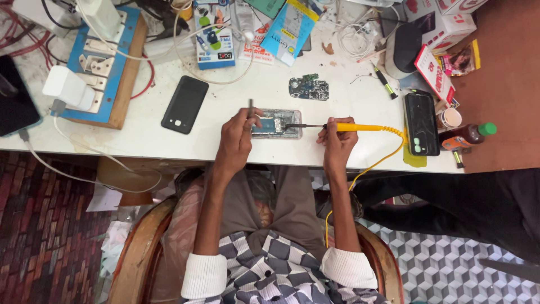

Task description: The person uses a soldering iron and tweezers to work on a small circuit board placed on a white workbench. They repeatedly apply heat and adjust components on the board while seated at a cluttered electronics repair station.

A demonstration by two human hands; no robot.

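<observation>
Gripping tweezers point(250, 108) in our left hand point(236, 141) and the soldering iron point(343, 127) in our right hand point(336, 142), we judge work on the opened phone point(277, 123) unfinished.

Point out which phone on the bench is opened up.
The phone between the left hand and right hand, its insides exposed. The black phones lie closed.

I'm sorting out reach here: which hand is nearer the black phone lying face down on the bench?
Left. The left hand is just right of the black phone; the right hand lies farther right.
</observation>
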